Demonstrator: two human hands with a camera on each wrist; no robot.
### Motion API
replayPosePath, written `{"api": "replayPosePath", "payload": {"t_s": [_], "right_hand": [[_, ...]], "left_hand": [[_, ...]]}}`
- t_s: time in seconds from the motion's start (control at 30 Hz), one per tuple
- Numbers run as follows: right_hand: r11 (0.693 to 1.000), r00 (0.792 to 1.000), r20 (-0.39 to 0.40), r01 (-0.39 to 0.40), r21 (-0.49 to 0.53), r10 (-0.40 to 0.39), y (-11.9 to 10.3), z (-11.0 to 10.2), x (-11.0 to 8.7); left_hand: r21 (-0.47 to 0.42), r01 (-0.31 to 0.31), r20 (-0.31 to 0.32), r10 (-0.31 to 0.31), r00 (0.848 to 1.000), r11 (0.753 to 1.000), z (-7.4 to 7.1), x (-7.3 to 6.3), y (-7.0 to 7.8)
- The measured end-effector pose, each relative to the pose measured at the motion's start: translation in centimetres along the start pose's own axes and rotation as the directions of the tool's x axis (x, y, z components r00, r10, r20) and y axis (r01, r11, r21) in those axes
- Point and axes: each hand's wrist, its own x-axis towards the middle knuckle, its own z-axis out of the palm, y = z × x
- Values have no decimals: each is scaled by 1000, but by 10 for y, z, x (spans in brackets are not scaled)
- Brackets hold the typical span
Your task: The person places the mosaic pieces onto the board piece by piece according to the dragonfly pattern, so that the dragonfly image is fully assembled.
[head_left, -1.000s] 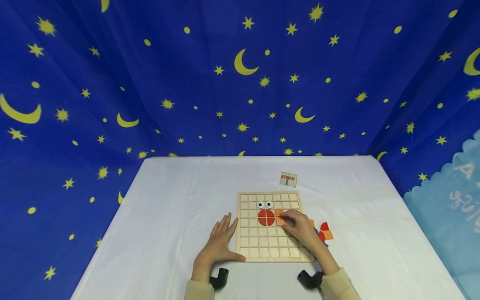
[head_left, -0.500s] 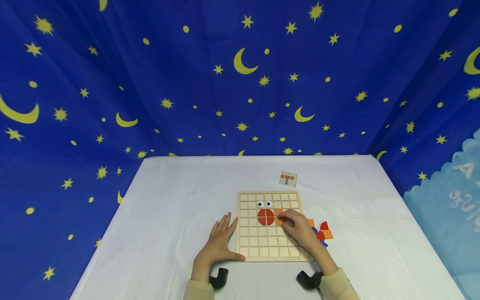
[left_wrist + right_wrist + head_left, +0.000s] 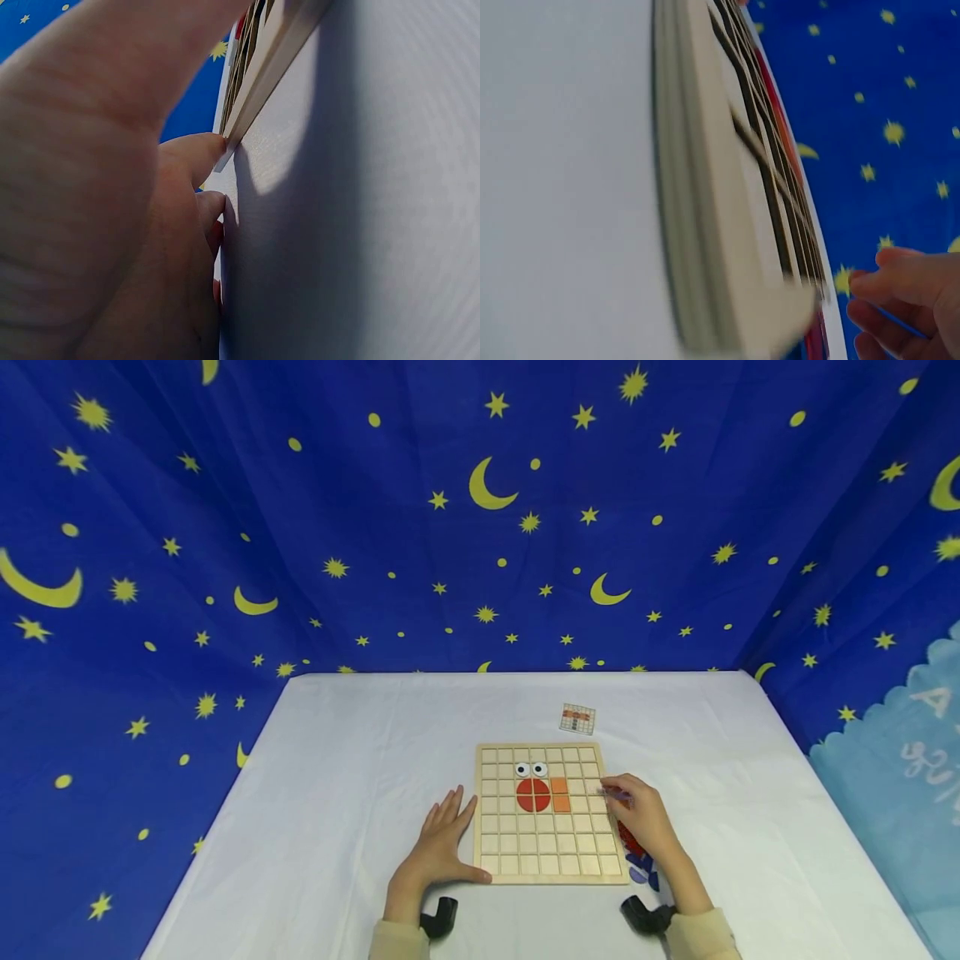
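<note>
A wooden grid board lies on the white table. Red quarter-circle pieces form a disc in it, below two round eye pieces. Two orange squares sit one above the other, right of the disc. My left hand is spread at the board's left side, its thumb on the front left corner; the left wrist view shows the fingers against the edge. My right hand is over the right edge, beside loose pieces. Its fingers are loosely bent in the right wrist view, with nothing visible between them.
Blue pieces and red pieces lie along the board's right side, partly under the right hand. A small pattern card rests behind the board. A blue curtain with stars and moons hangs around the table.
My right hand has let go of the lower orange square and moved right, off the grid to the loose pieces. My left hand has stayed in place.
</note>
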Motion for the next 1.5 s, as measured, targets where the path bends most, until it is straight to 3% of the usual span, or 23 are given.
{"api": "replayPosePath", "payload": {"t_s": [0.27, 0.73, 0.97, 1.33, 1.5], "right_hand": [[997, 999, 3, -53, -51, 54, 18, -19, -8], [988, 983, 104, -151, -25, 152, 24, -20, -11], [985, 980, 97, -170, -42, 173, 26, -19, -9], [985, 982, 94, -159, -60, 164, 27, -17, -6], [988, 987, 103, -109, -112, 121, 26, -19, -6]], "left_hand": [[5, -2, -2, 2, 1000, 1000, -2, 0, 1], [6, 0, -1, 0, 1000, 1000, 0, 0, 1], [8, 1, 7, -1, 1000, 1000, -2, -2, 2], [28, -15, 5, 15, 1000, 1000, -3, -2, 3], [35, -12, -1, 12, 1000, 999, -2, -1, 2]]}}
